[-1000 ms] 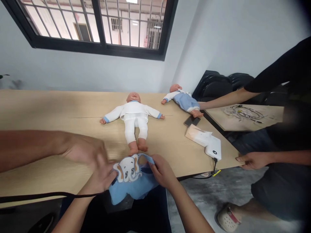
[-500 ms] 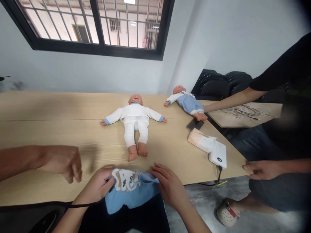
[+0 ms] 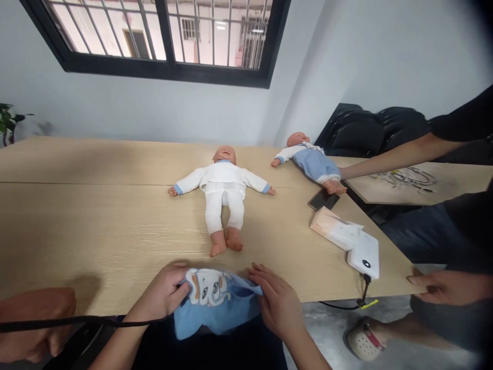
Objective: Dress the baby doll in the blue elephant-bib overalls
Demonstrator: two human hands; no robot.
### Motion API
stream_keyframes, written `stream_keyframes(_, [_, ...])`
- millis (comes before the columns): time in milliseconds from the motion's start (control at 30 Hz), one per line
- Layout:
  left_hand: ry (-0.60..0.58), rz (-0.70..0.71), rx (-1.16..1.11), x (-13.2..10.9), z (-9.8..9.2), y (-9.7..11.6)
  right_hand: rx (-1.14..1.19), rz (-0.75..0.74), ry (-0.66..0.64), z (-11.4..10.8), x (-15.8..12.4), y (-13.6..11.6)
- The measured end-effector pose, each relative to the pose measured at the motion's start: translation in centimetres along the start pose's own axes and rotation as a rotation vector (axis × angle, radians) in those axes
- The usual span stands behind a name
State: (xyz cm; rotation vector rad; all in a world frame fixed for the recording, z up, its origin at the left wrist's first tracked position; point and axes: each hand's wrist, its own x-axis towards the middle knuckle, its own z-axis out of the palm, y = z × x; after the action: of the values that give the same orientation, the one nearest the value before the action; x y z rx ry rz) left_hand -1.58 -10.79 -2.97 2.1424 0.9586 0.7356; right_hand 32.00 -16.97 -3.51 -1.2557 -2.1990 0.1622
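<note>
My left hand (image 3: 164, 293) and my right hand (image 3: 278, 302) each grip a side of a small blue garment (image 3: 215, 307) with a white elephant face on it, held at the near edge of the wooden table (image 3: 96, 226). Just beyond it lies a baby doll in white clothes (image 3: 222, 196), on its back with arms spread and bare feet pointing toward me. The garment hangs partly over the table edge onto my lap.
A second doll in blue (image 3: 314, 162) lies at the far right, a person's arm (image 3: 400, 154) reaching to it; that person's other hand (image 3: 439, 288) rests on the table corner. A phone (image 3: 323, 199), tissue pack (image 3: 335, 228) and white power bank (image 3: 364, 254) lie right. Another person's hand (image 3: 34, 321) is at lower left.
The other person's hand at left has pulled back from the garment toward the lower left corner. My hands have lowered the garment onto the table edge. The view has shifted slightly left.
</note>
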Motion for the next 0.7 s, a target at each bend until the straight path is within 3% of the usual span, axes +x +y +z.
stream_keyframes(133, [-0.018,-0.01,-0.053,-0.1,0.0,-0.4,0.045,0.024,0.022,0.6,-0.3,0.1])
stream_keyframes(233, [0.0,-0.049,-0.123,-0.2,0.0,0.2,0.16,0.139,0.067,0.2,-0.3,-0.2])
stream_keyframes(367, [0.0,-0.125,-0.206,0.2,0.1,2.1,0.401,0.328,0.157,-1.5,1.0,-1.0])
stream_keyframes(500, [0.03,-0.21,-0.374,1.6,0.3,3.5,0.618,0.425,0.237,-3.4,3.6,-1.3])
stream_keyframes(600, [0.122,-0.278,-0.521,2.6,0.8,3.6,0.786,0.489,0.246,-3.6,5.3,-1.1])
stream_keyframes(700, [0.154,-0.321,-0.558,2.5,1.5,3.5,0.807,0.498,0.185,-3.0,5.7,-0.8])
